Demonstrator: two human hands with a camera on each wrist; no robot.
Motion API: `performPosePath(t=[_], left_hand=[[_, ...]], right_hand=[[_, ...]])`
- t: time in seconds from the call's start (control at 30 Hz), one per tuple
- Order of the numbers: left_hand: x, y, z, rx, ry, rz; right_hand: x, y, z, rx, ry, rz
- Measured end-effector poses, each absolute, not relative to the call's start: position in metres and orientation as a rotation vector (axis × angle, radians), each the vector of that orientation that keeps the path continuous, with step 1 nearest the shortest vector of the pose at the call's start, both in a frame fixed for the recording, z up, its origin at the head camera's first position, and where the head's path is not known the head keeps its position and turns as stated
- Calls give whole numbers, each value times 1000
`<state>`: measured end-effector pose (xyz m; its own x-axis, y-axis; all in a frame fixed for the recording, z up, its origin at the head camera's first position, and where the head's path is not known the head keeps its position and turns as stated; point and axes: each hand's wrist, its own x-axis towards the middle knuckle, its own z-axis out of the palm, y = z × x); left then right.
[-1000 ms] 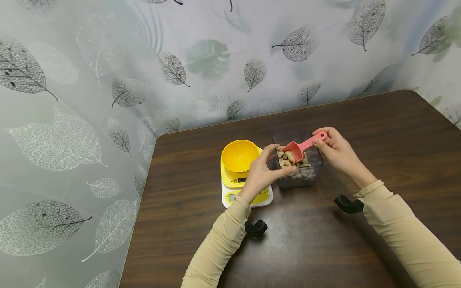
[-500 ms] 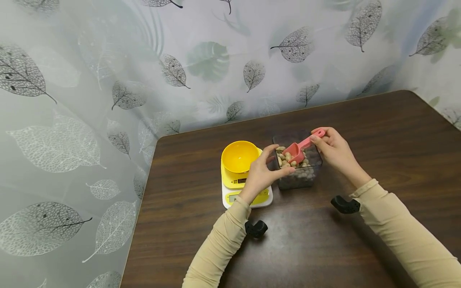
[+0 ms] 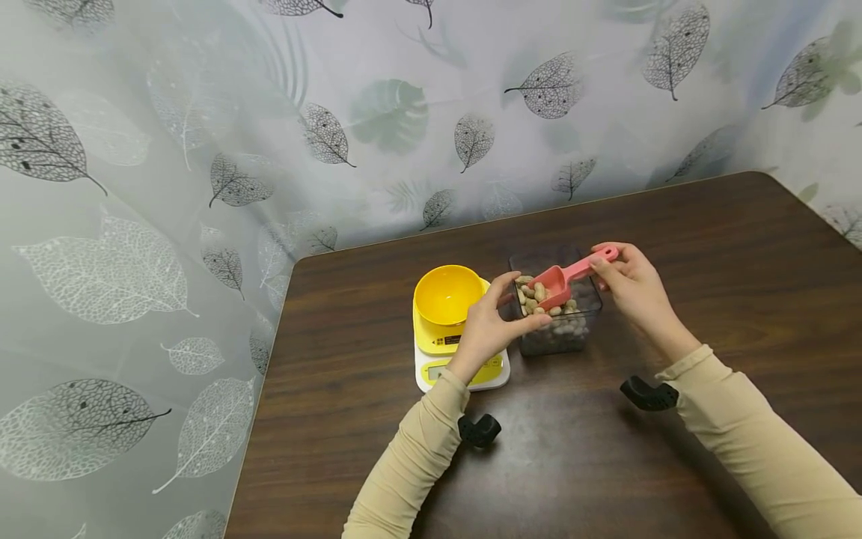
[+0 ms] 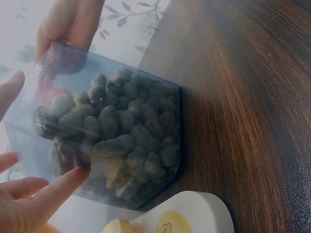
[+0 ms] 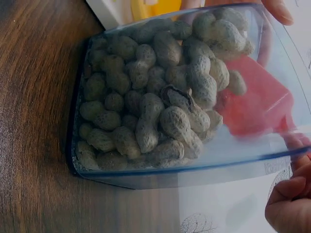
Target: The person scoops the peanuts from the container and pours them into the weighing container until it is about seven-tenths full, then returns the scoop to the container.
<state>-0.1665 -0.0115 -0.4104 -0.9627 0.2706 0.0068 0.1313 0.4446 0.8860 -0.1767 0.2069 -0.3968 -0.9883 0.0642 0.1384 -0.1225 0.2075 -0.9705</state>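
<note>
In the head view my left hand holds the left side of a clear plastic container, thumb at the front wall and fingers spread along the side. Unshelled peanuts fill the container's lower part. My right hand pinches the handle of a pink scoop between thumb and fingers. The scoop's bowl sits tilted inside the container, among the top peanuts; through the wall it shows as a blurred red shape in the right wrist view. How many peanuts lie in the scoop is unclear.
A yellow bowl stands on a white and yellow kitchen scale, just left of the container. All of this is on a dark wooden table. A leaf-patterned curtain hangs behind the table and along its left side.
My right hand dips slightly left with the scoop, then shifts back to the right. The scoop's bowl moves a little rightward among the peanuts. My left hand stays in place on the container.
</note>
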Motion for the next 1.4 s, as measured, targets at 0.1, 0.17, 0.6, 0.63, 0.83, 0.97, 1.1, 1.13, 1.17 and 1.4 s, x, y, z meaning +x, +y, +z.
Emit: performPosePath(t=[0.1,0.17,0.6,0.63,0.83,0.97,1.1,1.13,1.17,1.4], left_hand=[[-166,-11,-410,343,2559,1539],[-166,-10,-409,340,2561,1535],[-166,-12,-409,355,2552,1549],[-166,-12,-409,357,2550,1548],[-165,-11,-409,361,2535,1549],[-165,-11,-409,345,2529,1552],[-165,-12,-410,339,2528,1545],[-165,-12,-410,339,2527,1544],[-165,-12,-410,340,2528,1542],[-166,-13,-411,347,2510,1566]], right_hand=[[-177,206,-395,32,-2354,1844],[-178,205,-395,32,-2357,1842],[-176,214,-395,211,-2454,1737],[-176,214,-395,200,-2457,1736],[-173,213,-392,137,-2363,1859],[-170,213,-391,139,-2200,2060],[-169,214,-392,102,-1979,2308],[-168,214,-392,91,-1923,2367],[-168,215,-392,82,-1886,2405],[-166,216,-395,76,-1735,2535]])
